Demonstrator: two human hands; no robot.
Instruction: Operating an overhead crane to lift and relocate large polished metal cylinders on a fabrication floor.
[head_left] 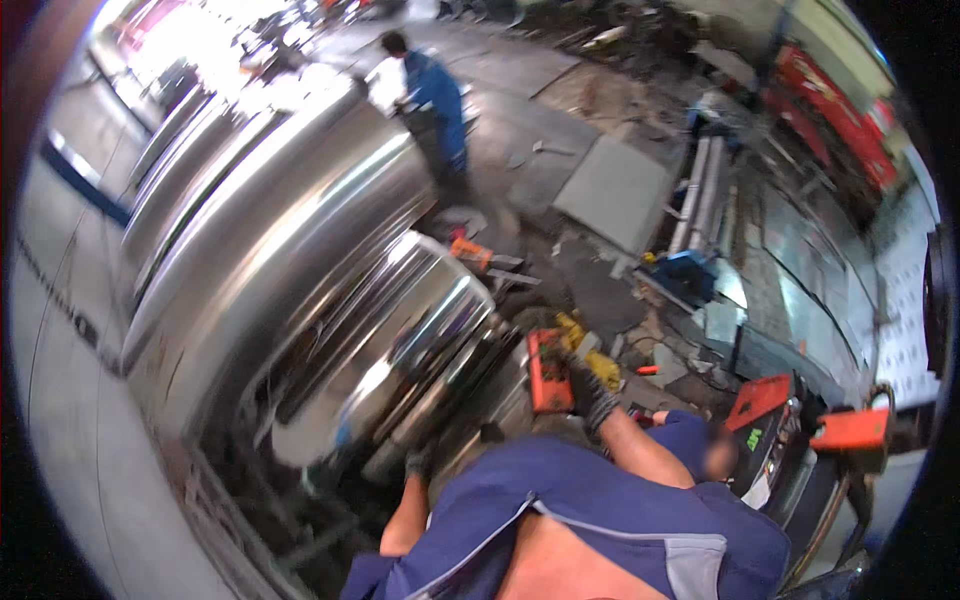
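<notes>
My right hand [594, 392], in a dark glove, is against the right side of an orange-red box [549, 372] with a darker face. Its fingers seem to close on the box's edge, though blur softens them. Behind that hand lies a yellow item [590, 347] whose kind I cannot make out. My left hand [416, 463], also in a dark glove, is low beside a shiny metal roller [410, 415]; shadow hides its fingers. Beyond the roller is a larger polished metal cylinder [420, 310].
Large shiny rolled metal shells [300, 210] fill the left. A co-worker in blue [432, 95] stands farther off. Another person in a blue cap [685, 440] is close on my right, near a black machine [780, 430]. A grey plate [612, 190] lies on the cluttered floor.
</notes>
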